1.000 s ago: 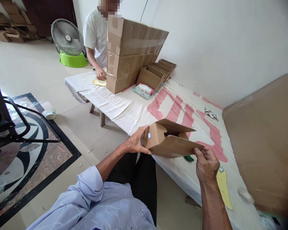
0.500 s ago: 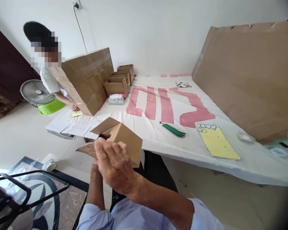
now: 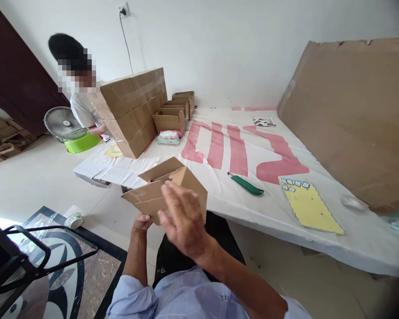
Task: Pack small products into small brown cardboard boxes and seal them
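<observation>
A small brown cardboard box is held tilted above my lap, at the near edge of the table, with flaps standing out towards the left. My left hand grips the lower edge of the box from below; its thumb shows and the other fingers are mostly hidden. Across the near side of the box lies my right hand, fingers stretched out and apart from the thumb, seemingly against a flap. A green utility knife rests on the table to the right of the box.
On the white-covered table are a yellow card, a wipes pack, several small open boxes and a stack of closed cartons. A large cardboard sheet stands at right. A co-worker is behind the cartons.
My right hand has moved right and its bent fingers have straightened. The near flap now shows more fully, with my left thumb at its edge. The co-worker's hand has drawn back from a yellow card.
</observation>
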`<act>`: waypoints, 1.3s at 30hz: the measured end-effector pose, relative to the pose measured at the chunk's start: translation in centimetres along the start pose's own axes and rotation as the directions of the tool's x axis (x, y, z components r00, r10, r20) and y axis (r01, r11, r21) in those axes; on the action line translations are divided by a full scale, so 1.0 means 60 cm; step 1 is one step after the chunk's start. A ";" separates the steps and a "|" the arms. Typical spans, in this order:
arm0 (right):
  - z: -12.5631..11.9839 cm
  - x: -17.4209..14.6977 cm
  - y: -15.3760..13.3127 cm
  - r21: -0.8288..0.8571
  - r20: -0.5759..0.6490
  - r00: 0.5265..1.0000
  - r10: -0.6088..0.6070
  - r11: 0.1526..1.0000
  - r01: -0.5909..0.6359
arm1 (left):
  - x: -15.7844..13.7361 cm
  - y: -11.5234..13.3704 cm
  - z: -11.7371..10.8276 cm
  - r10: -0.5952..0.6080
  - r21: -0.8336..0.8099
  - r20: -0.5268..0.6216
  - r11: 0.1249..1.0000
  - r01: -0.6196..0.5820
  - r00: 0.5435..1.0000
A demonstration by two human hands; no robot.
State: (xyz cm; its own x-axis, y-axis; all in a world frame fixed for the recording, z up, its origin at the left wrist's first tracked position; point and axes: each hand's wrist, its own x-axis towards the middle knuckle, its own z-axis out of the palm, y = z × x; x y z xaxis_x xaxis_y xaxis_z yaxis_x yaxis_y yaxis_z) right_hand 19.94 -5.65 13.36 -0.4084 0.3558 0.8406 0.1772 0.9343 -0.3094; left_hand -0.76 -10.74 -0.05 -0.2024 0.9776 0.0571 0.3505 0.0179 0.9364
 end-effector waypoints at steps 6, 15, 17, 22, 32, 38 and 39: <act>-0.035 -0.031 0.142 0.015 -0.123 0.970 0.208 0.978 -0.208 | 0.053 -0.011 -0.010 -0.099 -0.505 -0.149 0.863 0.010 0.984; -0.085 -0.083 0.217 0.076 -0.117 0.867 0.485 0.875 -0.479 | 0.103 0.053 0.002 0.161 -0.473 0.058 0.873 -0.115 0.985; -0.097 -0.087 0.221 0.050 -0.087 0.863 0.497 0.868 -0.494 | 0.102 0.058 -0.002 0.175 -0.414 0.098 0.902 -0.120 0.980; -0.126 -0.094 0.215 0.043 0.010 0.888 0.460 0.887 -0.460 | 0.097 0.078 -0.029 0.205 -0.271 0.126 0.948 -0.165 0.971; -0.187 -0.045 0.204 0.009 -0.023 0.951 0.310 0.951 -0.310 | 0.075 0.103 -0.046 0.291 -0.080 0.140 0.956 -0.282 0.946; -0.208 -0.018 0.215 -0.012 0.224 0.936 0.271 0.961 -0.275 | 0.029 0.096 -0.037 0.345 0.078 0.143 0.930 -0.358 0.928; -0.207 -0.016 0.215 -0.004 0.260 0.930 0.261 0.963 -0.269 | 0.025 0.095 -0.037 0.354 0.096 0.146 0.924 -0.369 0.924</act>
State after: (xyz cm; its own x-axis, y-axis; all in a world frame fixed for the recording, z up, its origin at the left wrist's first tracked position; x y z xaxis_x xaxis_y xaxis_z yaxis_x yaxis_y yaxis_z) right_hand 33.75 5.76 14.08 -0.5665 0.5802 0.5852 0.2838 0.8041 -0.5224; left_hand -1.10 -9.62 6.17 0.0706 0.9402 0.3333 0.4864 -0.3241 0.8114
